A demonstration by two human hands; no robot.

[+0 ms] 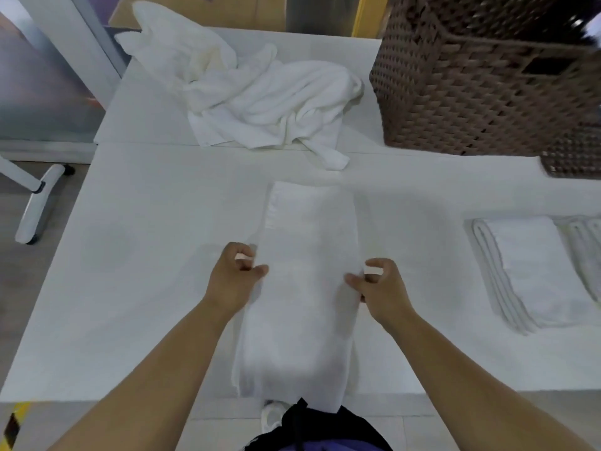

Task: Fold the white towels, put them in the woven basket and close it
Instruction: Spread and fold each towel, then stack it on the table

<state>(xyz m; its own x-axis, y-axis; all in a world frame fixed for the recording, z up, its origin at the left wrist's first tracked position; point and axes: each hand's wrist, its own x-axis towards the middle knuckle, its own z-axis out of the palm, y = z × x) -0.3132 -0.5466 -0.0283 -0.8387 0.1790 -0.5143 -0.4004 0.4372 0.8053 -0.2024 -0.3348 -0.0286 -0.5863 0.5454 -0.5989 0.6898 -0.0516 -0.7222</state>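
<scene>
Two hands pinched the long sides of one towel (305, 288) that lay flat on the table (146, 255). The left hand (232, 276) and the right hand (382, 288) each nipped an edge between thumb and bent fingers. To fold well, both should lift together and keep the edges lined up. Folded towels (533, 271) waited on the right. Farther off were the unfolded pile (260, 99) and the woven basket (471, 92).

Bare forearms, dark top (312, 428), white shoe (271, 416)
</scene>
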